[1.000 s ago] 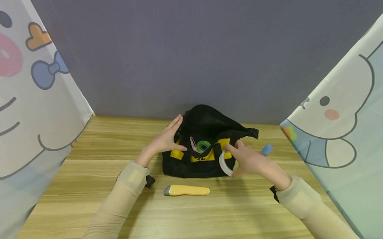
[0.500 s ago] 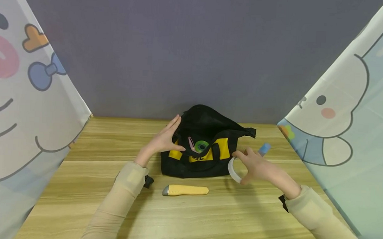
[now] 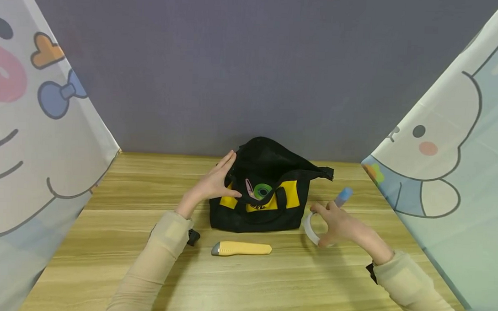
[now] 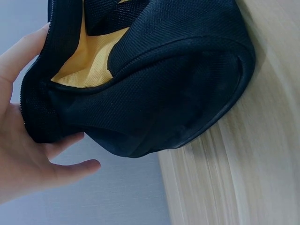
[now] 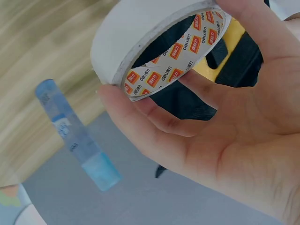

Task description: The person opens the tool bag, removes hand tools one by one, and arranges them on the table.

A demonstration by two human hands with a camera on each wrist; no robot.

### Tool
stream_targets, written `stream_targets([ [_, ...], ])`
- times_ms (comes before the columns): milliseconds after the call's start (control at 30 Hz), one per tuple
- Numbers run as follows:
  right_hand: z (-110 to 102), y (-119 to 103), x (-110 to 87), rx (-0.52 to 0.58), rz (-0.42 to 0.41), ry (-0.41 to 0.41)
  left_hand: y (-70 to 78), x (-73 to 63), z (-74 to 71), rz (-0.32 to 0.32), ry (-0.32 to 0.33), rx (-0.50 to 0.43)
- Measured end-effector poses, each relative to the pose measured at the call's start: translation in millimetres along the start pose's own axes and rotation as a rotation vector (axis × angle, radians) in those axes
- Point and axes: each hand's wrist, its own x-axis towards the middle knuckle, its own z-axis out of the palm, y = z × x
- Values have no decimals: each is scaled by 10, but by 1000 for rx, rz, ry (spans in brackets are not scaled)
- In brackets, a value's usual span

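Note:
A black tool bag (image 3: 252,222) with yellow panels stands at the table's back, its zipped mouth gaping. My left hand (image 3: 211,184) is at its left rim, thumb and fingers spread wide; in the left wrist view the bag's rim (image 4: 37,112) lies across this hand, and some fingertips are hidden behind the cloth. Inside the mouth show a green roll (image 3: 262,191) and a slim pink item (image 3: 249,188). To the bag's right, my right hand (image 3: 341,225) grips a white roll of tape (image 5: 136,35) by its edges, thumb and fingers on opposite sides. Its core bears orange-and-white print.
A yellow utility knife (image 3: 242,248) lies in front of the bag. Beyond the right hand is a translucent blue tube (image 5: 77,133) with a lighter blue end. A grey wall (image 3: 243,73) closes off the back, and printed cartoon sheets hang at both sides.
My right hand has carried the roll of tape away from the bag's right front, rightward and slightly nearer to me. The left hand and the bag stay where they were.

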Motion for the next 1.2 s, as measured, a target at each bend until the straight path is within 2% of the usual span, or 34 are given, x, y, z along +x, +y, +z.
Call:
stream_targets([
  [300, 133, 135, 63, 66, 27, -17, 7, -14, 7, 0, 3, -5],
  [633, 287, 255, 194, 60, 79, -14, 27, -27, -1, -7, 7, -1],
  [1200, 361, 312, 301, 74, 103, -12, 24, -29, -9, -8, 1, 5],
])
